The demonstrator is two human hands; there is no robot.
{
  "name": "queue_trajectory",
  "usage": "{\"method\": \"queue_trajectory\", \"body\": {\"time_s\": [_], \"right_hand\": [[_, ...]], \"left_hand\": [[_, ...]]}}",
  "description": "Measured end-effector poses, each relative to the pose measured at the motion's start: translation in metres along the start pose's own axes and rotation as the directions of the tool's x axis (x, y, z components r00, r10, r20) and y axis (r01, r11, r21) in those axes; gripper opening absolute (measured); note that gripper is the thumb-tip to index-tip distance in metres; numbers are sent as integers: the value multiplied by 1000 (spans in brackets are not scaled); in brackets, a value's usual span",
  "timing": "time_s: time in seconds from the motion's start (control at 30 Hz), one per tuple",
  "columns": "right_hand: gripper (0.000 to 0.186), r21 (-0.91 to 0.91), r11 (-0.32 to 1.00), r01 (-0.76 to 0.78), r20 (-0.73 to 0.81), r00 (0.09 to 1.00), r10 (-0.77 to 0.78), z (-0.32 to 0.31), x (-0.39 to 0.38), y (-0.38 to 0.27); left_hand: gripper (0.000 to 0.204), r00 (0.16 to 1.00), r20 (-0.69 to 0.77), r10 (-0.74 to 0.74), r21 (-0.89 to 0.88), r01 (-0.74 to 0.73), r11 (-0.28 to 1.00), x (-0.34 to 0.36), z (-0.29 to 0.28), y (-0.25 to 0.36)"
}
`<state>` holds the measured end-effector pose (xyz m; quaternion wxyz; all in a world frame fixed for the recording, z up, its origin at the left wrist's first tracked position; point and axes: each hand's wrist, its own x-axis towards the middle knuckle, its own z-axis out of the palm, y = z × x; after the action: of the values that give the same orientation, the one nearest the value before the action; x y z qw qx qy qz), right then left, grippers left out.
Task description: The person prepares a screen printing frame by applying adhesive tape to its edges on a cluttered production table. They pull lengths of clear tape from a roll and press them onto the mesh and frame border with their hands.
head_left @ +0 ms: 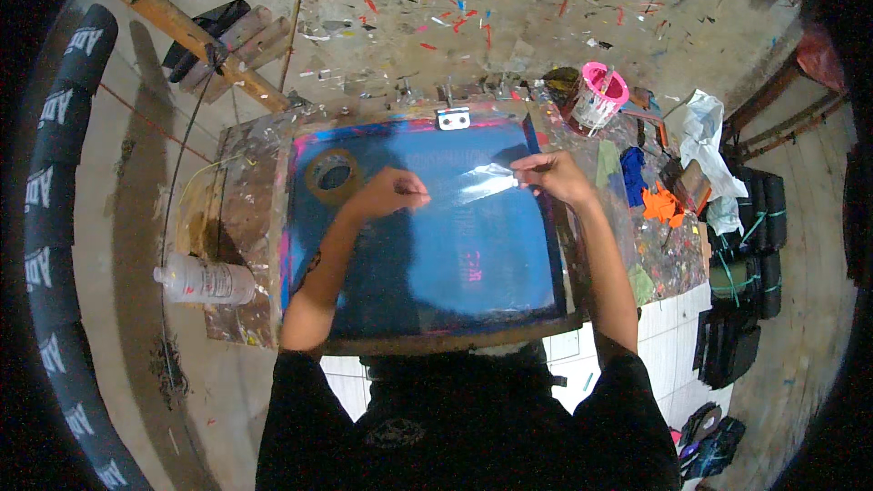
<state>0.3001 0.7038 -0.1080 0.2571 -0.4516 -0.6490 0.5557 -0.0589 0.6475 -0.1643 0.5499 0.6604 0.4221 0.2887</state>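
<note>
A shiny strip of clear tape (484,184) stretches between my two hands, above a screen-printing frame (427,259) with blue mesh. My left hand (393,193) pinches the strip's left end with thumb and fingers together. Its right end is between the thumb and fingers of my right hand (556,178), over the mesh's right side. Whether the strip touches the mesh, I cannot tell. Beside my left hand, a roll of tape (314,175) lies on the mesh. A metal hinge clamp (452,119) sits at the frame's far edge. Small pink marks show on the mesh.
The frame rests on a paint-stained table (238,141). A clear plastic bottle (207,280) lies at its left edge. At the far right stand a pink-rimmed paint bucket (596,105), a blue rag (632,169), an orange rag (661,205) and crumpled white plastic (705,132). Black bundles (759,209) lie beyond.
</note>
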Motion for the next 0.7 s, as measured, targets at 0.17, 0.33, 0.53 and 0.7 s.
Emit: {"method": "queue_trajectory", "body": {"time_s": [0.17, 0.33, 0.53, 0.7], "right_hand": [[19, -63, 998, -26, -54, 998, 22, 7, 10, 15], [18, -184, 982, -48, -47, 998, 39, 7, 17, 13], [13, -404, 915, -5, 16, 1000, 13, 7, 22, 8], [16, -532, 844, 71, 11, 997, -77, 3, 27, 24]], "left_hand": [[20, 993, -88, -78, -153, 63, 986, 4, 0, -6], [30, 977, -195, -83, 8, 86, 996, 0, -2, -10], [38, 897, -416, -148, 147, 227, 963, 3, -1, -20], [41, 862, -502, -69, 274, 235, 933, 6, 5, -30]]}}
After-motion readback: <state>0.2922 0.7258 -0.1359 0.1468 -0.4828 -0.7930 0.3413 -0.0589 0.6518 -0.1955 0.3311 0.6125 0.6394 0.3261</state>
